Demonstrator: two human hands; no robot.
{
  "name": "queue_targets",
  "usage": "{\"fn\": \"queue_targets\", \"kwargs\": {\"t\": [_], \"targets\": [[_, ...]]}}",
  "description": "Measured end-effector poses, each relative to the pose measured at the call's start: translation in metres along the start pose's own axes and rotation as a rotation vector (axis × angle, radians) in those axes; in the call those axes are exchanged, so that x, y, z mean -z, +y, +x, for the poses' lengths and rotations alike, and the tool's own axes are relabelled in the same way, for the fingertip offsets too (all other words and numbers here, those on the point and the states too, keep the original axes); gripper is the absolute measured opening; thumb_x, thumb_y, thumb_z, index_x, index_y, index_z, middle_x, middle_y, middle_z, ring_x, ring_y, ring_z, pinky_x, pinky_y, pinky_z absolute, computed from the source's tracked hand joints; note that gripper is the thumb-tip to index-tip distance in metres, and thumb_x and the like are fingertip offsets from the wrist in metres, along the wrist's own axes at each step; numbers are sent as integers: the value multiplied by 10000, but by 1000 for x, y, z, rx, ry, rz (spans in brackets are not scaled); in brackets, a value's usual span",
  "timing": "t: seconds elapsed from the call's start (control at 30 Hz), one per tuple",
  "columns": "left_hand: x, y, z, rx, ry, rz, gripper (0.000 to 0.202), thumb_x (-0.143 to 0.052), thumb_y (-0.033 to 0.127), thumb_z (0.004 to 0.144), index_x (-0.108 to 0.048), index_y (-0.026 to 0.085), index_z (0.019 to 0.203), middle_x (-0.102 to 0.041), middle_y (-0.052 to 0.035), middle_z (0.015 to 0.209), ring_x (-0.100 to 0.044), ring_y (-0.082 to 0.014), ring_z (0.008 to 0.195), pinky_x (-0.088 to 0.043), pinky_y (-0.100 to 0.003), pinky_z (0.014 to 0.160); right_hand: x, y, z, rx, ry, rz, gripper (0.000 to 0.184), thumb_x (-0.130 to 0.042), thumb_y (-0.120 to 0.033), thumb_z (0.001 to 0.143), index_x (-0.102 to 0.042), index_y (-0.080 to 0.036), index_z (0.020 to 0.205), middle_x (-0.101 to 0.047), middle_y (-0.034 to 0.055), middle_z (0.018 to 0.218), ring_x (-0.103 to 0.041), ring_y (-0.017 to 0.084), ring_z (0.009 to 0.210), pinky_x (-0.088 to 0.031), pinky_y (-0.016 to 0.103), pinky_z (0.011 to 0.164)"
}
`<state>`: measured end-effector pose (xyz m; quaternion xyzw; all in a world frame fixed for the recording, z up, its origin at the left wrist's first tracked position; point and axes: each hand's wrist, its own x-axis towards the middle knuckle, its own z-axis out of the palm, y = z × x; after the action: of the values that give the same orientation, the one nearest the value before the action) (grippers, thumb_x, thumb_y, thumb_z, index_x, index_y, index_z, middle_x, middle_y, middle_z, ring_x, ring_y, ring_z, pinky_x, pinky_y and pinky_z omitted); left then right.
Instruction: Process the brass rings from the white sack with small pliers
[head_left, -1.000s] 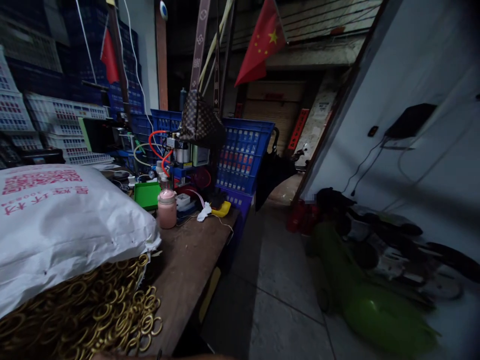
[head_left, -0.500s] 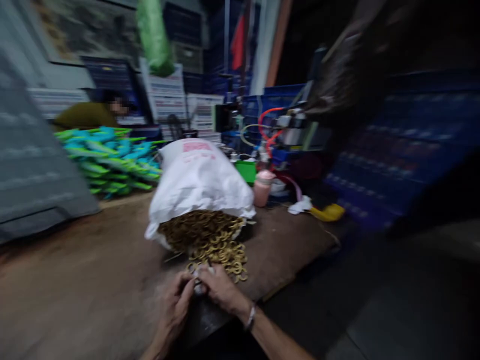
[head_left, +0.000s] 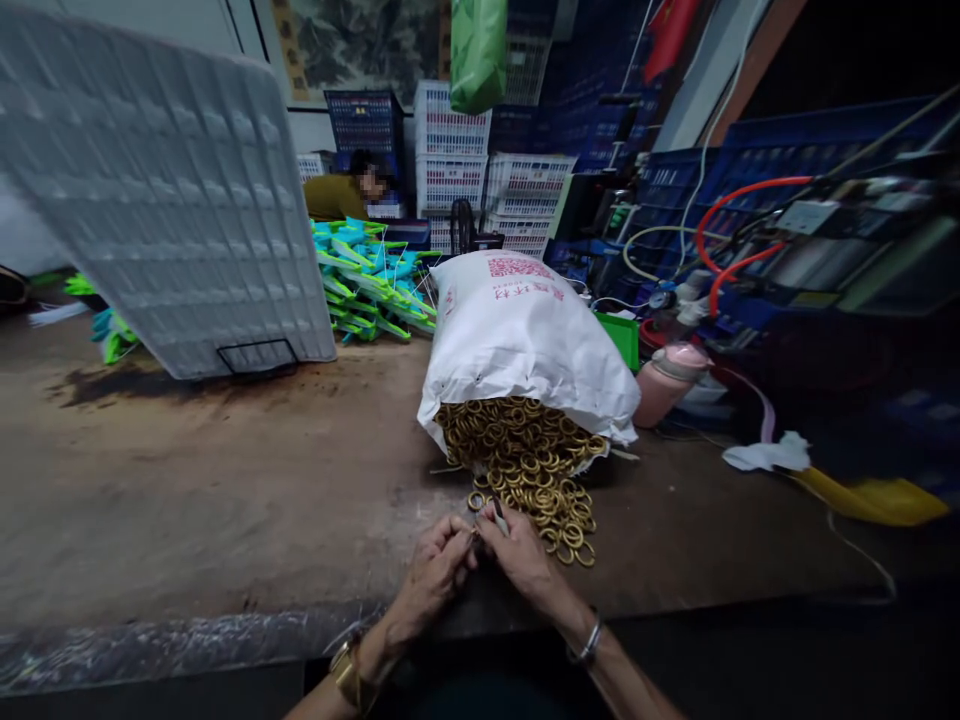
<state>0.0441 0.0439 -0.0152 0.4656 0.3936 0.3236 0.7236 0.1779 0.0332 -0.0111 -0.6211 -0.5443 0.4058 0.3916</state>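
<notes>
Change: the view has swung from the doorway side round to the bench (head_left: 225,500). A second ago the hands were all but out of frame, and half a second ago they were in it but blurred; now both show clearly. The white sack (head_left: 525,330) now lies near mid-view, and the grey ridged panel (head_left: 225,200) stands fully in sight at left. Meaning for the work, as I judge it: attention is back on the small handling at the fingertips.

Rings: the brass-coloured rings (head_left: 544,490) fill the open mouth of the sack and spill onto the bench, ending just beyond the hands.

Left hand (head_left: 439,565): fingers curled, thumb and forefinger drawn close, tips meeting those of the other hand. Something small and dark sits where they meet; cannot tell whether it is a ring, nor whether this hand grips it.

Right hand (head_left: 517,550): narrow, closed round a slim object (head_left: 499,517) that juts up between the fingers, its kind unclear. The hand is just beside the near edge of the spilled rings; contact with them cannot be made out.
</notes>
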Motion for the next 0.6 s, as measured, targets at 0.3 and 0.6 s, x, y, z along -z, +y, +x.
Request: {"fn": "queue_targets", "kwargs": {"t": [0.3, 0.6], "targets": [[6, -4, 1, -35, 77, -118, 355, -560, 515, 703, -430, 185, 690, -452, 74, 535, -284, -26, 367, -189, -173, 370, -4, -1, -6, 151, -18, -545, 185, -382, -122, 747, -547, -188, 800, -579, 18, 699, -504, 136, 640, -304, 226, 595], [10, -13, 6, -130, 40, -114, 346, -556, 500, 721, -410, 188, 688, -398, 74, 539, -275, -38, 411, -197, -182, 396, -7, -1, -8, 121, -126, -745, 349, -378, -44, 651, -554, -191, 914, -632, 36, 785, -549, 151, 712, -285, 232, 611]]}}
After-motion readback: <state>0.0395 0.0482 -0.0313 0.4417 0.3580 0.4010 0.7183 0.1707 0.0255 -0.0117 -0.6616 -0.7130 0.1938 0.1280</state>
